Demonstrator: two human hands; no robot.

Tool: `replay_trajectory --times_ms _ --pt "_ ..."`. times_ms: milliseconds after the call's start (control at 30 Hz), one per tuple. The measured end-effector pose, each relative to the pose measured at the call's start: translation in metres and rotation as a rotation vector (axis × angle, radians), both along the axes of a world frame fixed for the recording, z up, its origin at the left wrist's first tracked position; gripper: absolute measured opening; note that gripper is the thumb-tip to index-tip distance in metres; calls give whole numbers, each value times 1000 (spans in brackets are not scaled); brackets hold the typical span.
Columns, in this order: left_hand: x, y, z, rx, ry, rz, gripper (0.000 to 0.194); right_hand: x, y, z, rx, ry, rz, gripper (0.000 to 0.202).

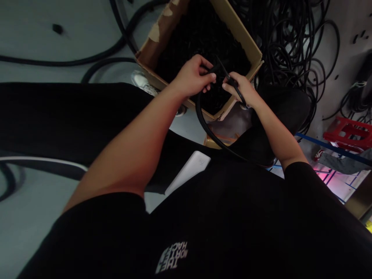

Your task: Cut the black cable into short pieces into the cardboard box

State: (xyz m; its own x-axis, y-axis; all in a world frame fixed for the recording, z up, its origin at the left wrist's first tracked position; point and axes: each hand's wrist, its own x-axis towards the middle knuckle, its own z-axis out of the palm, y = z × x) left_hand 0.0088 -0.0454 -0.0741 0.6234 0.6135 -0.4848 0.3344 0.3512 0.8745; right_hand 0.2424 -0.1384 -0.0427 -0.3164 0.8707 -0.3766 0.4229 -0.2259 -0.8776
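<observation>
My left hand (194,78) is closed in a pinch on a black cable (205,124), which curves down from the fingers toward my lap. In my right hand (242,88) is a pair of scissors (223,69) with dark handles, the fingers wrapped round them. The scissors' blades point up and left, close to the cable's end by my left fingertips. Dark blur there hides whether they touch. Both hands are over the near side of an open cardboard box (241,33), filled with small black pieces (203,35).
Tangled black cables (286,42) are heaped right of the box. A thick black cable (66,62) crosses the floor at left. A white power bank (190,168) lies by my lap. A red stool (348,131) stands at far right, near another person's leg (340,162).
</observation>
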Motion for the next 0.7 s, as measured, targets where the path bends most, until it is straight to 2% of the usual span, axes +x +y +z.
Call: replay_trajectory --times_ms 100,267,367,533,700 --pt "3 1 3 91 61 -15 31 0 -2 -1 9 -178 -176 90" --pt "6 -3 12 200 114 -111 23 9 -1 -6 43 -316 -146 93" --pt "4 -3 13 266 118 -131 25 12 -1 -8 80 -354 -108 76" --pt "-1 5 5 315 139 -139 30 6 -6 0 73 -394 -107 39" --pt "-2 6 3 354 154 -142 31 4 -8 2 74 -405 -111 31"
